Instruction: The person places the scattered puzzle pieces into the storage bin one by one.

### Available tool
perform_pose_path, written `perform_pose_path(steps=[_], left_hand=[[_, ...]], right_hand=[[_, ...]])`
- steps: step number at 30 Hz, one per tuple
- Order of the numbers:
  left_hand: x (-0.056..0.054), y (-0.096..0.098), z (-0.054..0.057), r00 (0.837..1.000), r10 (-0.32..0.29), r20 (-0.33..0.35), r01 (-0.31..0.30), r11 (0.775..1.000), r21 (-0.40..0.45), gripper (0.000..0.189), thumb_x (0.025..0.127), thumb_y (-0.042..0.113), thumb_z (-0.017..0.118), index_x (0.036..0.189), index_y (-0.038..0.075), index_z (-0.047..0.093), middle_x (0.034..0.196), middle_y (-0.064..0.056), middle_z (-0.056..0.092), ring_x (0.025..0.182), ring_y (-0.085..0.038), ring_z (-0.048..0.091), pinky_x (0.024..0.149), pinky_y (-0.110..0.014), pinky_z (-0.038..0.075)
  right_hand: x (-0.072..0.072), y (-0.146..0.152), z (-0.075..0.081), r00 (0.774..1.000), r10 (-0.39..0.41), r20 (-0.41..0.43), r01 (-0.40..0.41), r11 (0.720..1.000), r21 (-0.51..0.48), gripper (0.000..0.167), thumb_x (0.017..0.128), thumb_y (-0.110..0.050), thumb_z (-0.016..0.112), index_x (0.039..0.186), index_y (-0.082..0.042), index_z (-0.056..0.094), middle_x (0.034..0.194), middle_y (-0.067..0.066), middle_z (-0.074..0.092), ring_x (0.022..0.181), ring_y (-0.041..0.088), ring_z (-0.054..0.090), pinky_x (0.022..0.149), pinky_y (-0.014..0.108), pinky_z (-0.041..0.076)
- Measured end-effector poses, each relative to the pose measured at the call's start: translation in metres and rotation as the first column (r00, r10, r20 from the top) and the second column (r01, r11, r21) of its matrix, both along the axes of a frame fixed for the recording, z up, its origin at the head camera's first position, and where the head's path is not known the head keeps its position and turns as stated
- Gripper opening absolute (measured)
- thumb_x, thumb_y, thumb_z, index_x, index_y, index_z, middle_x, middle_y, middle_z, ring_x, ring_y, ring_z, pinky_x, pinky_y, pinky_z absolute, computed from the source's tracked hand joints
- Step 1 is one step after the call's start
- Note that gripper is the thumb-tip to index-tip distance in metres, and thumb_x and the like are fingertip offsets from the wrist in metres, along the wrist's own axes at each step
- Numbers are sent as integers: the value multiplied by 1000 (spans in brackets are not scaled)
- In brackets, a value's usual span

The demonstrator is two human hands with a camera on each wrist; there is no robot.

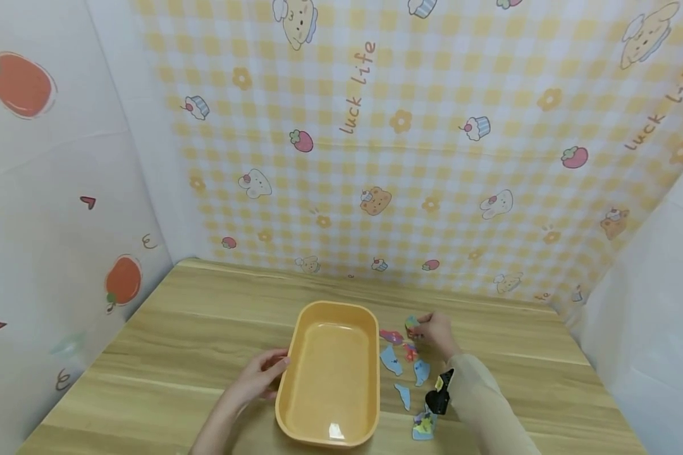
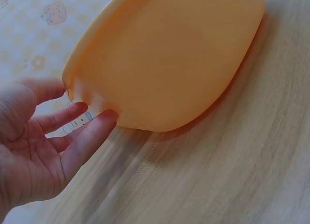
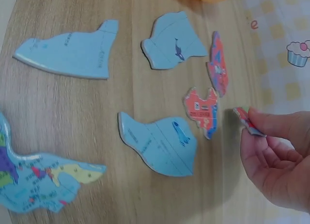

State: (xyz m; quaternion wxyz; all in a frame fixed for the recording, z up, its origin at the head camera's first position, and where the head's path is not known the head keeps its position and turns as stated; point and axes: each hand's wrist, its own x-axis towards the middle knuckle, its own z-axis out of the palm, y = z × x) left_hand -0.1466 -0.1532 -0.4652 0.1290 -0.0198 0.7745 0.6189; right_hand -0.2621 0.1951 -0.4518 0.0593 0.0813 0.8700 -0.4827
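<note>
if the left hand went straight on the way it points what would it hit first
The left side of the orange tray; the left hand appears to be touching it.

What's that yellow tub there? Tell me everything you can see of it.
The yellow-orange tub looks like smooth, glossy plastic: a rounded rectangle with raised walls, a plain rim and a floor that catches light. It sits open side up on the wood-grained table, left of the puzzle pieces. The person's left hand grips its left side.
</note>
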Motion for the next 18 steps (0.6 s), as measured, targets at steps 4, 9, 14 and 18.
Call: perform_pose_path(steps=[4,9,14,18], left_hand=[[-1,0,1,1000,-7,4,7,1000,26,54,91,28,54,129,-8,41,114,-21,55,93,-16,58,62,-33,60],[-1,-1,2,1000,-22,5,22,999,44,54,92,27,54,130,-9,40,116,-23,54,95,-16,58,65,-34,60],[-1,-2,0,999,-33,11,32,998,48,55,92,27,53,131,-8,39,119,-25,52,98,-18,58,66,-35,60],[-1,-2,1,999,-42,12,42,998,48,55,92,27,53,131,-8,38,121,-27,51,100,-22,59,66,-36,60]], right_hand=[[-3,3,4,999,-16,29,16,1000,-15,21,79,7,61,98,16,56,89,29,62,64,14,63,60,28,59],[-2,4,13,999,-13,51,14,1000,-4,23,80,5,61,100,15,57,88,25,64,62,10,59,64,31,59],[-3,3,20,998,-21,57,22,1000,-20,25,80,4,63,101,15,58,85,21,64,58,7,58,63,31,59],[-5,2,24,998,-22,60,24,999,-26,25,81,2,64,101,14,58,84,17,64,56,7,58,65,32,60]])
